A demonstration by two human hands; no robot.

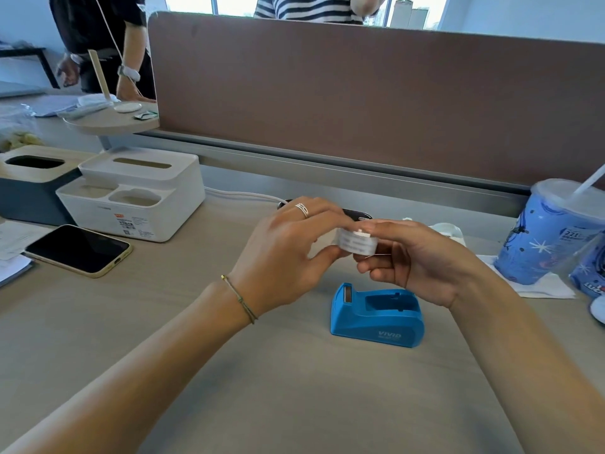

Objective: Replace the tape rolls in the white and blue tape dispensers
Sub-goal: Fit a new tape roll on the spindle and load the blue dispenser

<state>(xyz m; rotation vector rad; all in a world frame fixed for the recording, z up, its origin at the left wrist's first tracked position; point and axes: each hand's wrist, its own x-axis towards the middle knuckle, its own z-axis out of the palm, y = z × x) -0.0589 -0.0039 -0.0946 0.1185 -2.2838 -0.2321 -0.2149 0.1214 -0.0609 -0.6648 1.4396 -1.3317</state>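
The blue tape dispenser (376,314) stands on the desk below my hands, its roll bay empty. Above it both hands hold a small white object with grey print, most likely a tape roll (357,242). My left hand (288,253) pinches its left side with thumb and fingers. My right hand (412,257) grips its right side, a fingertip on top. A white shape (448,229) behind my right hand may be the white dispenser; it is mostly hidden.
A phone in a yellow case (78,250) lies at the left. A white desk organiser (137,198) and a grey box (32,188) stand behind it. A blue cup with a straw (550,234) stands at the right on a napkin. A brown partition (360,99) closes the back.
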